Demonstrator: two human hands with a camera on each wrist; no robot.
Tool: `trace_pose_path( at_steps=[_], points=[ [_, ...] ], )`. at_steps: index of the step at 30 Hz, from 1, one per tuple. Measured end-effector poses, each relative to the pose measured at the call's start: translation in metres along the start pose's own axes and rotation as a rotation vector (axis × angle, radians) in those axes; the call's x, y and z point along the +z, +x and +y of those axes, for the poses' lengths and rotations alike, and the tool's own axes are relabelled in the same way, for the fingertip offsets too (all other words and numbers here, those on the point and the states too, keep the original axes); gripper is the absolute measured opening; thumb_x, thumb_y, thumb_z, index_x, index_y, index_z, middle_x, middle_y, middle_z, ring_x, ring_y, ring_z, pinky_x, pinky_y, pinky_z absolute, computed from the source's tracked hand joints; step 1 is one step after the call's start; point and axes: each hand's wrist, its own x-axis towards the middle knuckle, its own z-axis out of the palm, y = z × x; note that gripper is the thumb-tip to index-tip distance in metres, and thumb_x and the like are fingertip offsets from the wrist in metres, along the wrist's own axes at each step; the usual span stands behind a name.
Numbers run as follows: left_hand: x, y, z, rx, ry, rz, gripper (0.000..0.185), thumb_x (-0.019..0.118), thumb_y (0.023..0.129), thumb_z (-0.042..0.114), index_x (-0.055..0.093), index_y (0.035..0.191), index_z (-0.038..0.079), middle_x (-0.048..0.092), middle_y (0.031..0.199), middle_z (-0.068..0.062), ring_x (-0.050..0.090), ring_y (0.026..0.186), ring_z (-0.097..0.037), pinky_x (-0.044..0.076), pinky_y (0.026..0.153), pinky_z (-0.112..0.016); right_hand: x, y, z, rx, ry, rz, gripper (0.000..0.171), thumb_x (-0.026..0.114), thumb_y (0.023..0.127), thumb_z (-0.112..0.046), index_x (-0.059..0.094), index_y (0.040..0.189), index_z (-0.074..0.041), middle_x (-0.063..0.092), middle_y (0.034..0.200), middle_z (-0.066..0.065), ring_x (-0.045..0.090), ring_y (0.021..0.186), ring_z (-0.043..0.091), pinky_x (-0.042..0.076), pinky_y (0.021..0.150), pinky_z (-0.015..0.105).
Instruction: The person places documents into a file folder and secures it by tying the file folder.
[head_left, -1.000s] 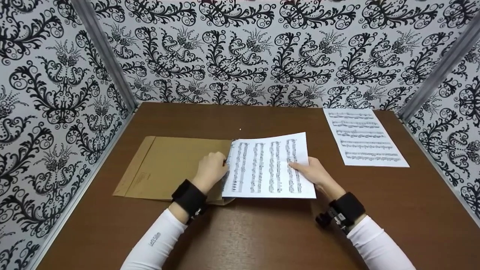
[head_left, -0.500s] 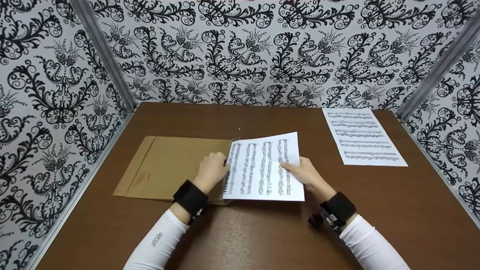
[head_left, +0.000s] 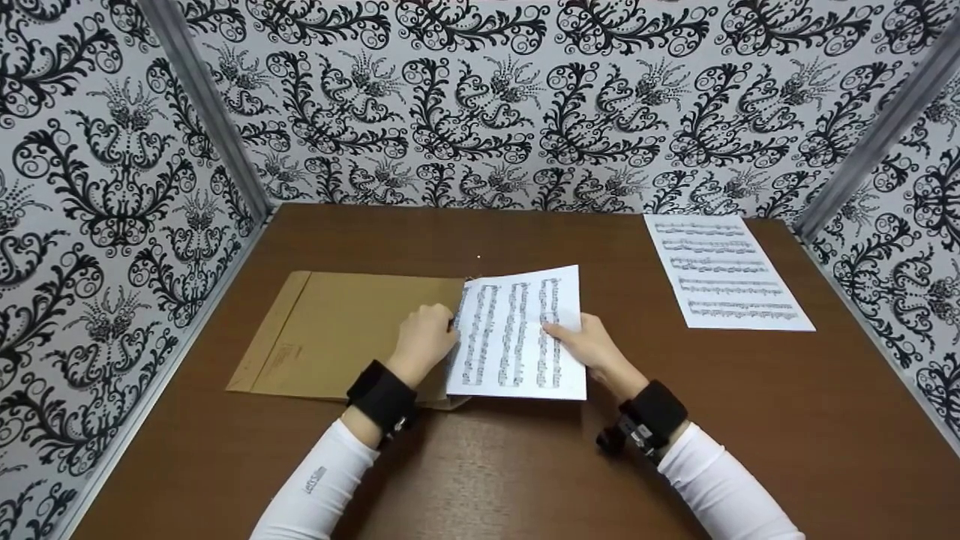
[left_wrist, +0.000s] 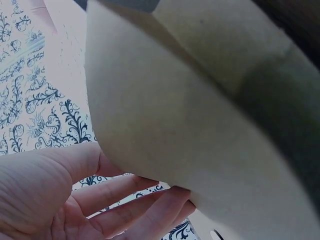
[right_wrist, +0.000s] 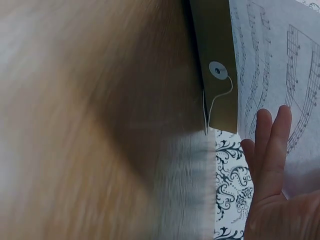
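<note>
A brown paper envelope (head_left: 337, 334) lies flat on the left of the table, its mouth facing right. My left hand (head_left: 424, 334) grips the upper layer of the envelope at that mouth; in the left wrist view my fingers (left_wrist: 115, 205) curl under the brown paper (left_wrist: 200, 125). A sheet of printed music (head_left: 517, 330) has its left edge inside the mouth. My right hand (head_left: 589, 345) pinches the sheet's right edge, thumb on top. In the right wrist view my fingers (right_wrist: 270, 145) lie under the sheet (right_wrist: 280, 55), beside the envelope flap's string button (right_wrist: 218, 70).
A second music sheet (head_left: 720, 270) lies flat at the back right of the brown table (head_left: 525, 465). Patterned black-and-white walls (head_left: 112, 187) close the table in on the left, back and right.
My right hand has moved left with the music sheet, so more of it is now inside the envelope. My left hand and the envelope have stayed put.
</note>
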Motion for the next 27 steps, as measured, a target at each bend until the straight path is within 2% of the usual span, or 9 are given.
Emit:
trace_pose_path(
  at_steps=[6,13,21,27],
  points=[
    [0.001,0.0,0.001,-0.012,-0.003,-0.002,0.035,0.069,0.087,0.009,0.045,0.061,0.013,0.073,0.081,-0.019,0.063,0.067,-0.029,0.051,0.059,-0.045,0.01,0.005,-0.001,-0.015,0.029,-0.024,0.039,0.062,0.101,-0.013,0.059,0.135,0.006,0.078,0.097,0.011,0.075,0.069,0.012,0.063,0.063,0.028],
    [0.003,0.0,0.001,-0.013,-0.009,0.007,0.03,0.071,0.088,0.01,0.054,0.064,0.008,0.075,0.084,-0.02,0.07,0.073,-0.037,0.055,0.062,-0.051,0.019,0.01,-0.004,-0.005,-0.012,-0.04,0.039,0.061,0.101,-0.015,0.06,0.135,0.005,0.078,0.102,0.016,0.075,0.069,0.012,0.062,0.063,0.026],
    [0.002,-0.001,0.0,-0.007,-0.021,0.019,0.027,0.07,0.087,0.008,0.056,0.064,0.007,0.074,0.083,-0.019,0.068,0.07,-0.034,0.054,0.061,-0.05,0.029,0.015,-0.008,-0.008,-0.003,-0.048,0.036,0.062,0.1,-0.012,0.063,0.131,0.005,0.078,0.1,0.016,0.075,0.068,0.013,0.062,0.062,0.028],
    [0.003,0.0,0.0,-0.002,-0.027,0.023,0.021,0.07,0.087,0.009,0.062,0.069,0.004,0.075,0.086,-0.02,0.071,0.075,-0.037,0.056,0.064,-0.052,0.034,0.019,-0.009,-0.007,0.035,-0.061,0.036,0.062,0.1,-0.011,0.062,0.131,0.007,0.079,0.099,0.014,0.074,0.067,0.012,0.062,0.063,0.027]
  ],
)
